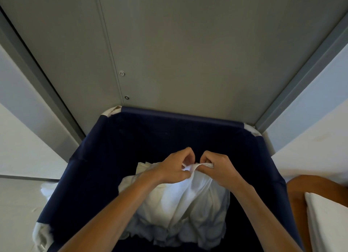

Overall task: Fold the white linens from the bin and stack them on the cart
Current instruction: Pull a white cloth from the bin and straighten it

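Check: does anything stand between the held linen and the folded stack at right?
Only the bin's right wall: the linen, pinched by left hand and right hand, hangs inside the bin and likely needs lifting over it. Nothing else visible blocks the way to the folded stack.

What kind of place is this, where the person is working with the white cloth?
Probably a hotel or laundry service area, though I cannot be sure. A navy fabric bin holds crumpled white linens, a folded white stack lies at the right, and grey metal panels stand behind the bin.
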The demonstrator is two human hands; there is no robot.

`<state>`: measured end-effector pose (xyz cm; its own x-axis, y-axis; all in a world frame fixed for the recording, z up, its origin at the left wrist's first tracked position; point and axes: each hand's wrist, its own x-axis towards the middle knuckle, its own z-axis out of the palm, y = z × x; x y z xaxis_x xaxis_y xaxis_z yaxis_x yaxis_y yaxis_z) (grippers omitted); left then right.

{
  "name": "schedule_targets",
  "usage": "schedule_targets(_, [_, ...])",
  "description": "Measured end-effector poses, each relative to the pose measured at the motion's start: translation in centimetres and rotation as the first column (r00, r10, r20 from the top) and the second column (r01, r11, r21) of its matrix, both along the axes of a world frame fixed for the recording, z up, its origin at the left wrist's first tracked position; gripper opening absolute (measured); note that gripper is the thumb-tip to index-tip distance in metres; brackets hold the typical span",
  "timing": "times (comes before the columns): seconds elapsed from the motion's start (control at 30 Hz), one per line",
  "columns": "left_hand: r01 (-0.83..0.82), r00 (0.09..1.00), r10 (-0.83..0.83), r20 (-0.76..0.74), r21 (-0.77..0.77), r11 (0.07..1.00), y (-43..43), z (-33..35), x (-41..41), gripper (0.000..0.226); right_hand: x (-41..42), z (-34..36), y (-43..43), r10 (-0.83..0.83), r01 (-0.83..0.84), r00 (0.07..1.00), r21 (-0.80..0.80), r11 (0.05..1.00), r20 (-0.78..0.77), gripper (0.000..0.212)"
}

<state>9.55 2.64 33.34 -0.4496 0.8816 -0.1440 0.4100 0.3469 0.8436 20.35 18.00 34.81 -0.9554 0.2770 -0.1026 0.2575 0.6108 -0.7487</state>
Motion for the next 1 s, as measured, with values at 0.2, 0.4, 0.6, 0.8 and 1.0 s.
schedule_targets(0.2, [0.003,0.999,-0.006,-0.043,-0.065,0.998,0.2,-0.4,0.0,0.019,0.0,0.2,0.2,0.051,-0.051,0.999,0.034,0.998,0.005,0.02])
schedule_targets(0.4, [-0.028,1.0,0.03,0.008,-0.179,0.984,0.2,-1.4,0.3,0.022,0.1,0.5,0.1,0.071,-0.071,0.997,0.027,0.997,0.015,0.017])
schedule_targets(0.6, [-0.03,0.998,0.021,-0.056,-0.171,0.985,0.7,-2.0,1.0,0.026,0.2,0.8,-0.1,0.069,-0.069,0.997,-0.011,0.998,0.018,0.015])
schedule_targets(0.8, [-0.045,0.993,0.025,-0.116,-0.177,0.983,0.5,-2.7,1.2,0.023,0.9,1.1,-0.1,0.055,-0.055,0.998,-0.015,0.998,0.009,0.013])
schedule_targets(1.0, [-0.123,0.986,0.11,-0.122,-0.099,0.988,0.3,-3.1,0.4,0.021,0.9,1.3,0.4,0.065,-0.065,0.998,0.025,0.998,0.011,0.013])
